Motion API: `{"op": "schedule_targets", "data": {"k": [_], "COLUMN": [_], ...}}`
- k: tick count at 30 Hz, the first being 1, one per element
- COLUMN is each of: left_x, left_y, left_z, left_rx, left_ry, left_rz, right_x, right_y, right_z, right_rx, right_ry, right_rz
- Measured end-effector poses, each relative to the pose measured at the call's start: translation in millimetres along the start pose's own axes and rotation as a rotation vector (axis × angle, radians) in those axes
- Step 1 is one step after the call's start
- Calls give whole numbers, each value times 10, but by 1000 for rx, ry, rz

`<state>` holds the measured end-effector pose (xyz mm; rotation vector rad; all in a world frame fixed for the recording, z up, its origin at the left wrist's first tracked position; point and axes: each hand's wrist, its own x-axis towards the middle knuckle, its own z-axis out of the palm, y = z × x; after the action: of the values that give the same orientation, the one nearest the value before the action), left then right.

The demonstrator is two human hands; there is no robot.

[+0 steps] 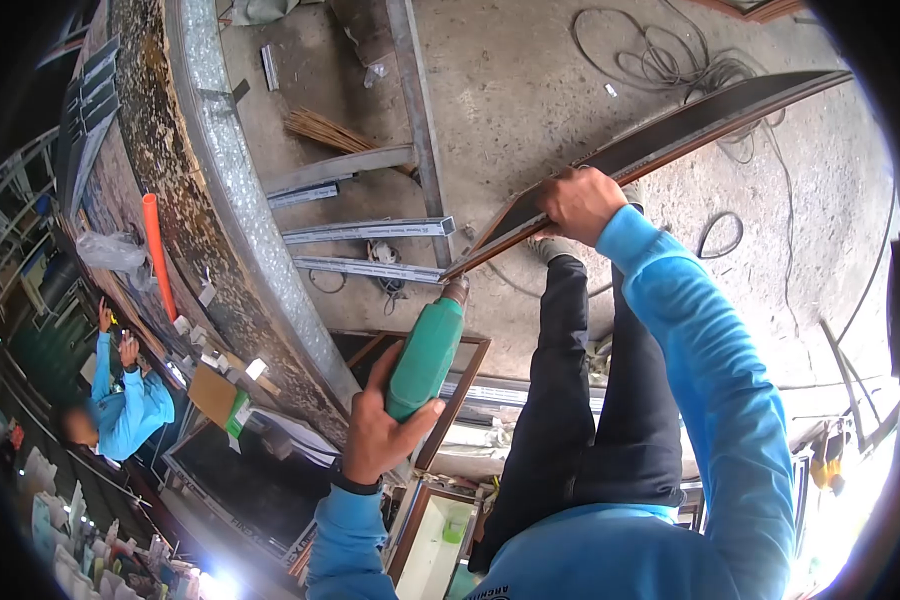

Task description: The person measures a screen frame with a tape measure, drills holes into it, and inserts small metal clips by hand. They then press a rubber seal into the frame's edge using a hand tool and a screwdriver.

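My left hand (375, 432) is wrapped round the body of a green power drill (427, 355). The drill's metal nose points away from me and meets the near left corner of a long, dark panel (705, 118) with a brown edge. Whether a bit is in the drill cannot be made out. My right hand (582, 205) grips the panel's brown edge from above, fingers curled over it. From there the panel slants up to the far right, tilted over the concrete floor. Two metal bars (370, 230) end close to the drill's tip.
A metal-edged bench (210, 120) runs along my left, with an orange tube (158, 255) and a cardboard piece (215, 393). A co-worker (130, 405) in blue is beyond it. Coiled cable (660, 60) and a twig bundle (325, 130) lie on the floor.
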<state>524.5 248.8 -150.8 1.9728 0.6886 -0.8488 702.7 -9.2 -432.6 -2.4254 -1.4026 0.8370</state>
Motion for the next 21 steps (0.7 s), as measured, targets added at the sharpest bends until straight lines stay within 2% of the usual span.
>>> {"op": "schedule_targets", "data": {"k": [4, 7, 10, 14, 17, 21], "left_x": [-13, -35, -32, -31, -32, -23], "left_y": [-29, -13, -27, -8, 175, 182], "left_z": [62, 126, 150, 149, 107, 110], "left_rx": [38, 73, 77, 70, 14, 32], "left_ry": [7, 14, 17, 6, -68, -80], "left_rz": [24, 31, 41, 43, -100, -98], "right_x": [3, -5, -13, -24, -21, -22], "right_y": [26, -14, -21, -6, -9, -8], "right_z": [91, 3, 32, 89, 98, 119], "right_rx": [-19, 11, 7, -20, -23, 1], "right_ry": [29, -97, -109, -8, -21, -36], "right_rz": [-20, 24, 42, 20, 17, 27]}}
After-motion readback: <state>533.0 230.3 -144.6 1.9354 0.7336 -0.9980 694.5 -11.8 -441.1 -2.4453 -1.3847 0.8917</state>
